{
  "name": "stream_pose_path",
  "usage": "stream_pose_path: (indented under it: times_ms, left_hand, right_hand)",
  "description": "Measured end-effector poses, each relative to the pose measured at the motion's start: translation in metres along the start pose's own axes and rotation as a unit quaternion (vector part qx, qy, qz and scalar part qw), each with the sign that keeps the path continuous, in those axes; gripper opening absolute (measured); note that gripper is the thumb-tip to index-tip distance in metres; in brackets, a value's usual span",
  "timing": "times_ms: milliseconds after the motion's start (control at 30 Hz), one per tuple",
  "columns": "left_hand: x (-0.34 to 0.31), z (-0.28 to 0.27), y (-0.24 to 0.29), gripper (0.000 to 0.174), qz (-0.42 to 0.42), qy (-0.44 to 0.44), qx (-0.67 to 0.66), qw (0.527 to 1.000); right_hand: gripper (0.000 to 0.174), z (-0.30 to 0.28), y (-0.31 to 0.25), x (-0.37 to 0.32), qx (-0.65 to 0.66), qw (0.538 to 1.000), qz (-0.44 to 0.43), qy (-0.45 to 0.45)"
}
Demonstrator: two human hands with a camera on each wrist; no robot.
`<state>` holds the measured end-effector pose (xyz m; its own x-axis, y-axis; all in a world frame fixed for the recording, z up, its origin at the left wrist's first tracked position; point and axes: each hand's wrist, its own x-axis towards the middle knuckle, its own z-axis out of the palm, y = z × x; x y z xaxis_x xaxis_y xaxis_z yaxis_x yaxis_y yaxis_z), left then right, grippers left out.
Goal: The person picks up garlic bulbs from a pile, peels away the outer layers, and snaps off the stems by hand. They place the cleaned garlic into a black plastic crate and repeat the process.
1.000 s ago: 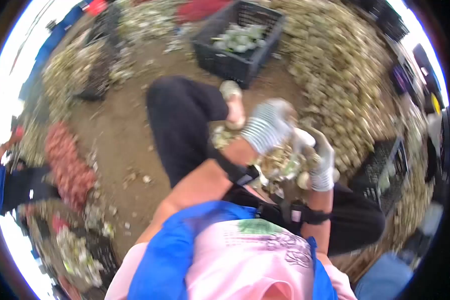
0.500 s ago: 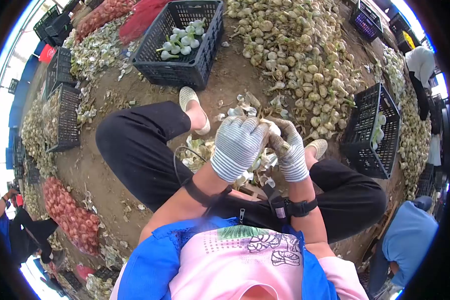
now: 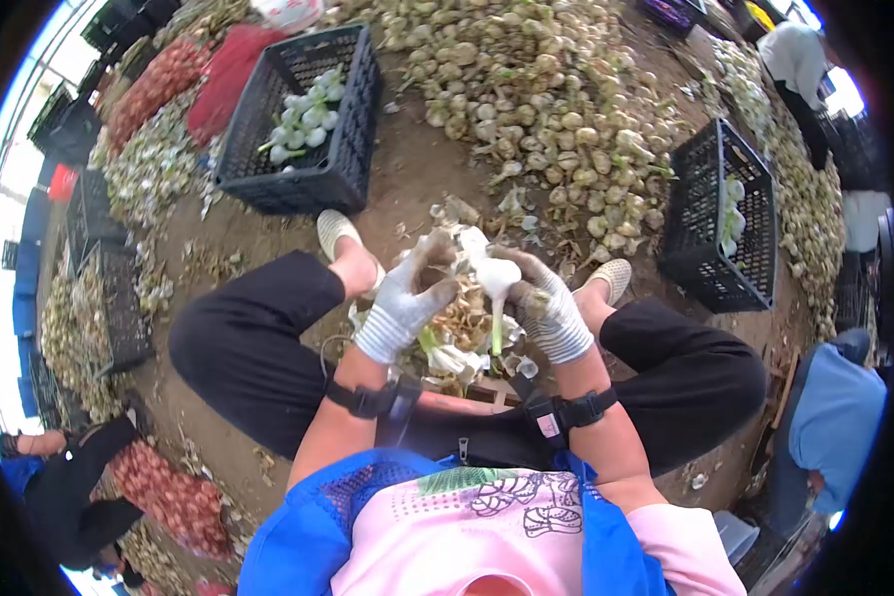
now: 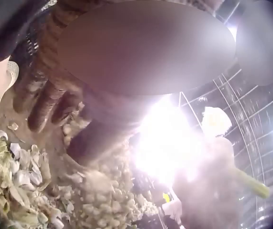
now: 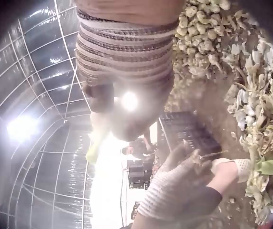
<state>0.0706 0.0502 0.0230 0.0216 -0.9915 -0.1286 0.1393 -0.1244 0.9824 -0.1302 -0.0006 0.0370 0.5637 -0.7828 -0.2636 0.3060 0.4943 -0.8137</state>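
Observation:
In the head view, my right hand [image 3: 548,310] in a striped glove holds a white garlic bulb [image 3: 497,275], its green stem pointing toward my lap. The right wrist view shows that stem [image 5: 93,151] below the glove. My left hand [image 3: 399,306], gloved alike, is beside the bulb with thumb and fingers apart. In the left wrist view the left fingers [image 4: 45,109] are spread and the garlic bulb is at the right. A white piece of peel [image 3: 472,241] shows between the hands. Below them lies a heap of peelings and cut stems [image 3: 457,353].
A dark crate [image 3: 363,119] with peeled garlic stands ahead on the left. Another crate [image 3: 755,219] stands to the right. Unpeeled garlic [image 3: 556,109] is heaped ahead. A red mesh sack [image 3: 169,497] lies at the left. Other people [image 3: 834,422] are at both sides.
The hands were close together on the garlic; now the left has drawn away to the left and the right holds the bulb, its stem showing. The head view has shifted.

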Motion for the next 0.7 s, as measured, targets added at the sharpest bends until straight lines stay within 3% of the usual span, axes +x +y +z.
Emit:
stream_pose_path:
  times_ms: [33,100,133,167,233,267,300,400,467,500,567,600,633,667,700]
  left_hand:
    - [0.001,0.011,0.009,0.046,0.038,0.017,-0.005,0.999]
    - [0.012,0.019,0.007,0.021,0.151,-0.001,0.272,0.951]
    - [0.015,0.030,0.001,0.006,0.111,0.041,0.116,0.986]
    - [0.022,0.023,0.002,0.006,0.059,0.062,0.074,0.994]
    - [0.035,0.011,0.006,0.006,-0.080,0.185,-0.011,0.979]
    - [0.038,-0.004,0.000,0.021,-0.129,0.125,0.055,0.982]
    - [0.037,-0.003,-0.008,0.021,-0.129,0.123,0.055,0.982]
    - [0.025,0.011,-0.011,0.059,-0.014,-0.033,0.026,0.999]
    - [0.023,0.029,0.008,0.053,0.004,-0.031,-0.031,0.999]
    - [0.024,0.036,0.017,0.047,0.010,-0.022,-0.029,0.999]
    - [0.030,0.040,0.010,0.020,0.150,-0.033,0.209,0.966]
    - [0.030,0.046,0.010,0.019,0.056,-0.014,0.069,0.996]
    - [0.031,0.051,0.009,0.018,-0.038,0.003,-0.073,0.997]
    - [0.035,0.052,0.004,0.016,-0.049,0.055,-0.164,0.984]
    - [0.043,0.050,-0.007,0.015,-0.060,0.106,-0.251,0.960]
  right_hand:
    - [0.045,-0.008,0.008,0.001,-0.006,1.000,-0.009,-0.002]
    - [0.061,-0.015,0.015,-0.004,-0.041,0.999,-0.001,-0.029]
    - [0.061,-0.011,0.007,-0.008,0.020,0.997,0.021,-0.076]
    - [0.061,-0.006,-0.003,-0.012,0.080,0.988,0.043,-0.123]
    - [0.067,-0.005,-0.002,-0.017,0.063,0.995,0.044,-0.069]
    - [0.068,-0.009,0.001,-0.014,0.081,0.995,0.032,-0.043]
    - [0.068,-0.014,0.004,-0.011,0.101,0.995,0.020,-0.018]
    - [0.065,-0.026,0.006,-0.002,0.110,0.994,-0.002,0.006]
    - [0.065,-0.029,0.006,-0.003,0.116,0.993,0.009,0.010]
    - [0.056,-0.029,0.004,-0.004,0.138,0.990,0.014,-0.016]
    - [0.054,-0.033,0.010,-0.003,0.131,0.990,0.032,-0.045]
    - [0.054,-0.033,0.011,-0.004,0.128,0.990,0.037,-0.045]
    - [0.053,-0.030,0.008,-0.005,0.126,0.991,0.027,-0.020]
    - [0.052,-0.028,0.007,-0.006,0.126,0.992,0.014,0.005]
    - [0.046,-0.052,0.029,-0.001,0.175,0.982,0.028,-0.058]
